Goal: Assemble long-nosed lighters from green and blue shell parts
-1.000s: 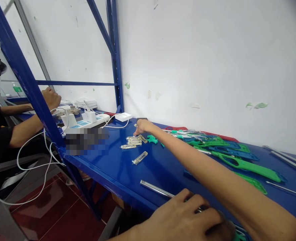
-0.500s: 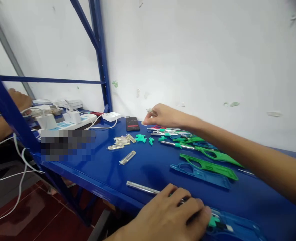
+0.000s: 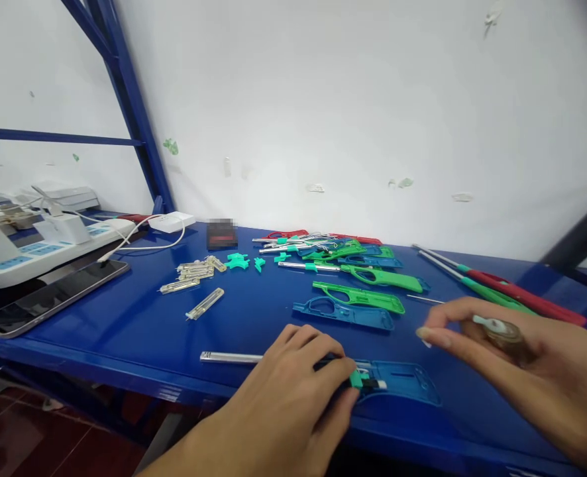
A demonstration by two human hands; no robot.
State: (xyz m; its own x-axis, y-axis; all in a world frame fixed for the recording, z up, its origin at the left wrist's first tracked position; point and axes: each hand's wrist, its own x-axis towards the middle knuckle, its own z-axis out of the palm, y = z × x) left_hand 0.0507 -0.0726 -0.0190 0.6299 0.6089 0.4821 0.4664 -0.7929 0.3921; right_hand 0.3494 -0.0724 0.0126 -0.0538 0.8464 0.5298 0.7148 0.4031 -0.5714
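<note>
Blue shell (image 3: pixel 407 384) with metal tube (image 3: pixel 231 358) on near-middle counter (image 3: pixel 254 318); left hand (image 3: pixel 303 387), grip clamped over it, probably steadying. Near right: right hand (image 3: pixel 546 381), grip curled around translucent capsule (image 3: pixel 509 339). Farther: capsule pile (image 3: pixel 197 270) left, spare shells (image 3: pixel 380 301) right, likely kept within reach.
</note>
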